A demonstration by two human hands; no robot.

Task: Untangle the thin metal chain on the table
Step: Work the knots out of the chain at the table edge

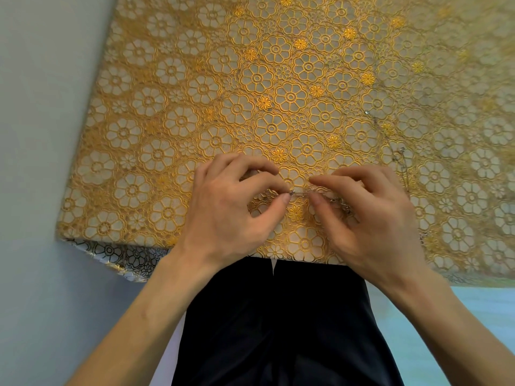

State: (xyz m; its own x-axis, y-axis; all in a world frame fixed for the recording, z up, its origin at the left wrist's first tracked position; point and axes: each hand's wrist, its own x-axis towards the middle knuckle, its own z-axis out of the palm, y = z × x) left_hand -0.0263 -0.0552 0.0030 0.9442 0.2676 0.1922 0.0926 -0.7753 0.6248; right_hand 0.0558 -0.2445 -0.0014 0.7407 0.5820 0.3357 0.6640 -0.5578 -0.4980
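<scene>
Here left hand (231,210) and right hand (367,218) pinch the chain (302,193) (held straight).

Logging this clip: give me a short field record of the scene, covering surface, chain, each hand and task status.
surface: table covered by a yellow floral lace cloth
chain: thin metal chain, a short stretch held between the hands, links bunched under the right hand's fingers
left hand: thumb and forefinger pinch the chain
right hand: thumb and forefinger pinch the chain
status: untangling not yet done
</scene>
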